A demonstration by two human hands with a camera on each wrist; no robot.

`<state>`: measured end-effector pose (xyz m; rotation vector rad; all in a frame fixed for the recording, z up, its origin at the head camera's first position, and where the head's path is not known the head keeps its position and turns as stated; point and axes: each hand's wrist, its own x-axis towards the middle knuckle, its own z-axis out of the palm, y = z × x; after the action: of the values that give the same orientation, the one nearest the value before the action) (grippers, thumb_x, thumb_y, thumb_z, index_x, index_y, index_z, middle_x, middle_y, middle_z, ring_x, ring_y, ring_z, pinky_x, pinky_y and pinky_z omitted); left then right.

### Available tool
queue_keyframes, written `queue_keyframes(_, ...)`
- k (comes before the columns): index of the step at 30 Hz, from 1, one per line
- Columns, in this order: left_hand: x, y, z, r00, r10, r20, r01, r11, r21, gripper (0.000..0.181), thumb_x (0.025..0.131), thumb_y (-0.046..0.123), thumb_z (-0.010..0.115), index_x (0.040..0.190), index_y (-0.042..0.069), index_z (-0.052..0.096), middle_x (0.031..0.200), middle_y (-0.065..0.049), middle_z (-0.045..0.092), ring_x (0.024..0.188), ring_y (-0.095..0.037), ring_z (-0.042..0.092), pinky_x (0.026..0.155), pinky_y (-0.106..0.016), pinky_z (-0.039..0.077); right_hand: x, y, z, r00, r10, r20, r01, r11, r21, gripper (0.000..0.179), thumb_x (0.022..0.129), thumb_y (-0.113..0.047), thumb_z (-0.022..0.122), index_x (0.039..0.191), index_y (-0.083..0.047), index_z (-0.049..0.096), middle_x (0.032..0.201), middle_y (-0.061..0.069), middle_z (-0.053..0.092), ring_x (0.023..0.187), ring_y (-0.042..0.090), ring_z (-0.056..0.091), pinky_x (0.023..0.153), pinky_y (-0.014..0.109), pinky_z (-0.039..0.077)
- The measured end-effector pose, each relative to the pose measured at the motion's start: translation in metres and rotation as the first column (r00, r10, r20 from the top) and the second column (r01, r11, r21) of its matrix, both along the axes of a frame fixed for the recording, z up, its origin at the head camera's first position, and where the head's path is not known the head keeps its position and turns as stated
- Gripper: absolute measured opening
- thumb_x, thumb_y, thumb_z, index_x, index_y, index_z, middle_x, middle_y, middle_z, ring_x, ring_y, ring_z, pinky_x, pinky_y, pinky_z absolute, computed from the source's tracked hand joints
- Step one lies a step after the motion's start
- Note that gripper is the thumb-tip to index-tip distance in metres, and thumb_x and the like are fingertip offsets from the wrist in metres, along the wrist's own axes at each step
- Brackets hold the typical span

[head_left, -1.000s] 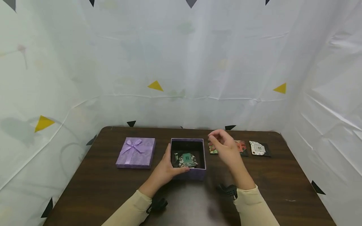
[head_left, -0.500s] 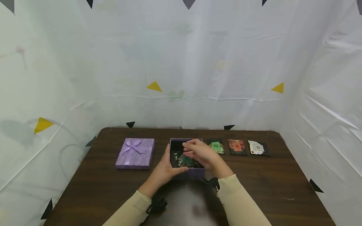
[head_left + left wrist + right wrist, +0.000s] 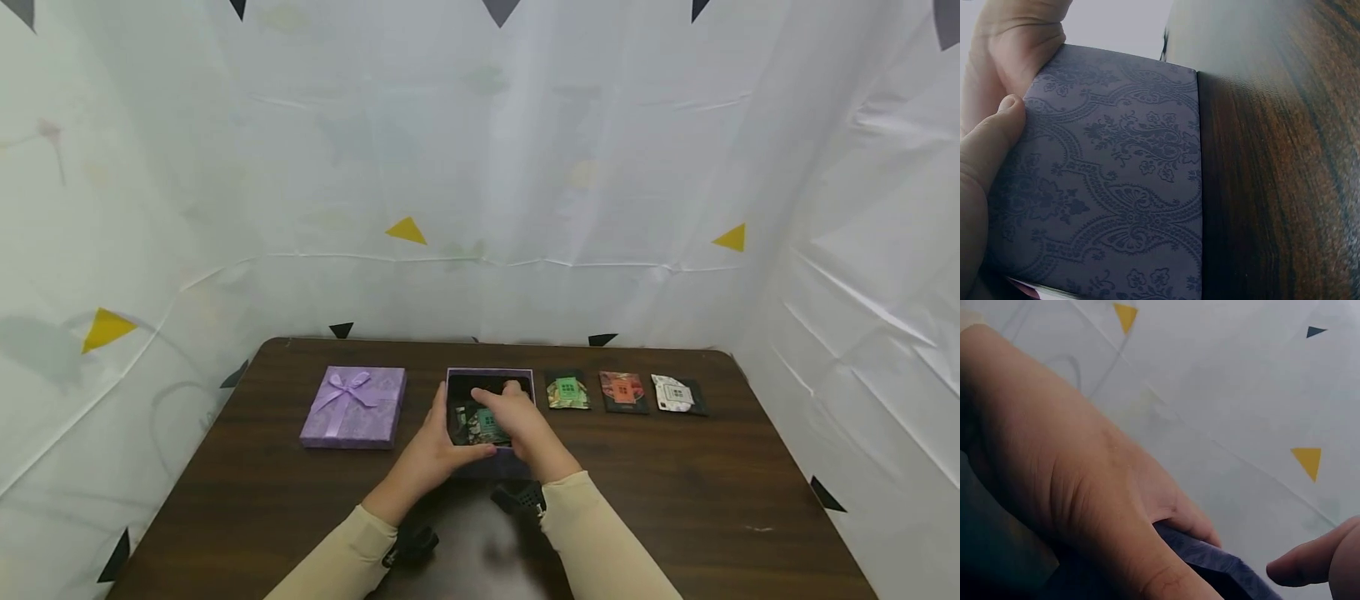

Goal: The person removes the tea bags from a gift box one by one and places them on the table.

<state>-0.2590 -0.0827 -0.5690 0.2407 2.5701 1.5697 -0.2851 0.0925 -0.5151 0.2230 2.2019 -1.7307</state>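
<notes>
A purple patterned gift box (image 3: 492,468) stands lidless on the table, with dark sachets (image 3: 487,426) lying inside. My left hand (image 3: 432,454) grips its left near corner, thumb along the near rim. In the left wrist view, the thumb (image 3: 997,140) bears on the edge of the patterned wall. My right hand (image 3: 521,418) reaches over the right side, with thumb and fingers above the inside; its lower fingers are hidden. The right wrist view shows it close by the box wall (image 3: 1204,553), and whether it pinches anything cannot be seen.
Left of the box lies its purple lid (image 3: 356,407) with a ribbon bow. A green sachet (image 3: 567,390), a red sachet (image 3: 623,392) and a white-and-black sachet (image 3: 678,394) lie in a row to the right. A white curtain (image 3: 480,183) surrounds the brown table (image 3: 712,492).
My right hand has moved left from near the green sachet and down to the box. The green sachet has come fully into view. My left hand stays on the box.
</notes>
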Motion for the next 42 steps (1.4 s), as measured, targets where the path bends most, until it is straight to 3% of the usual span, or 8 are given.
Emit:
queue_keyframes(7,-0.0007,-0.0007,-0.0003,1.0,0.003,0.008,-0.003,0.999,-0.034,0.142,0.083,0.054,0.094,0.177,0.022,-0.008,0.184,-0.02,0.008,0.167,-0.044,0.021,0.129,-0.069,0.031,-0.0003,-0.0043,0.0012,0.997,0.029,0.07,-0.033,0.998,0.051,0.106,0.107,-0.049,0.064,0.172,0.006,0.001,0.181,0.029,0.01,0.167,0.05,0.015,0.13,0.072,0.022)
queue_keyframes(10,-0.0008,-0.0007,-0.0009,1.0,0.004,0.003,-0.004,0.999,-0.039,0.143,0.082,0.055,0.094,0.177,0.02,-0.007,0.183,-0.021,0.01,0.167,-0.045,0.023,0.128,-0.069,0.031,-0.0009,-0.0045,0.0,0.998,0.033,0.062,-0.036,0.998,0.048,0.103,0.107,-0.049,0.063,0.172,0.007,0.007,0.18,0.029,0.015,0.165,0.05,0.021,0.129,0.071,0.025)
queue_keyframes(16,0.0008,-0.0005,-0.0015,1.0,0.002,0.013,-0.001,0.999,-0.043,0.141,0.084,0.053,0.094,0.177,0.02,-0.007,0.183,-0.021,0.009,0.167,-0.045,0.022,0.128,-0.069,0.031,-0.0009,-0.0051,-0.0029,0.999,0.049,0.003,-0.049,0.994,0.094,0.081,0.108,-0.045,0.063,0.166,0.005,0.033,0.173,0.032,0.032,0.156,0.052,0.04,0.122,0.071,0.039)
queue_keyframes(23,0.0011,-0.0012,0.0018,1.0,0.009,0.023,-0.008,0.999,-0.045,0.14,0.084,0.053,0.094,0.177,0.021,-0.006,0.183,-0.02,0.009,0.167,-0.045,0.023,0.127,-0.07,0.032,-0.0015,-0.0071,-0.0043,0.997,0.045,-0.068,-0.036,0.991,0.129,0.051,0.107,-0.042,0.066,0.14,-0.004,0.059,0.166,0.03,0.033,0.146,0.049,0.046,0.114,0.07,0.045)
queue_keyframes(28,0.0012,-0.0007,0.0025,1.0,0.009,0.029,-0.007,0.998,-0.06,0.14,0.084,0.054,0.093,0.177,0.023,-0.007,0.183,-0.019,0.009,0.166,-0.045,0.025,0.126,-0.07,0.034,-0.0011,-0.007,-0.0058,0.993,0.05,-0.107,-0.036,0.99,0.133,0.04,0.108,-0.04,0.066,0.13,-0.007,0.063,0.161,0.027,0.039,0.138,0.045,0.052,0.11,0.063,0.049)
queue_keyframes(37,-0.0002,-0.0012,0.0031,1.0,0.009,0.022,-0.008,0.997,-0.077,0.145,0.08,0.064,0.092,0.177,0.02,-0.006,0.183,-0.022,0.011,0.165,-0.047,0.027,0.125,-0.07,0.035,-0.0001,-0.0073,-0.0066,0.989,0.056,-0.14,-0.034,0.988,0.154,0.035,0.109,-0.041,0.066,0.126,-0.01,0.067,0.152,0.019,0.051,0.123,0.035,0.059,0.102,0.055,0.053)
queue_keyframes(42,-0.001,-0.0006,0.0039,0.999,0.011,0.033,-0.009,0.998,-0.067,0.146,0.08,0.064,0.092,0.177,0.018,-0.006,0.182,-0.023,0.011,0.165,-0.048,0.026,0.125,-0.071,0.035,0.0001,-0.0072,-0.008,0.98,0.093,-0.175,-0.062,0.983,0.174,0.031,0.11,-0.036,0.066,0.123,-0.008,0.068,0.138,0.016,0.057,0.112,0.03,0.06,0.093,0.049,0.054)
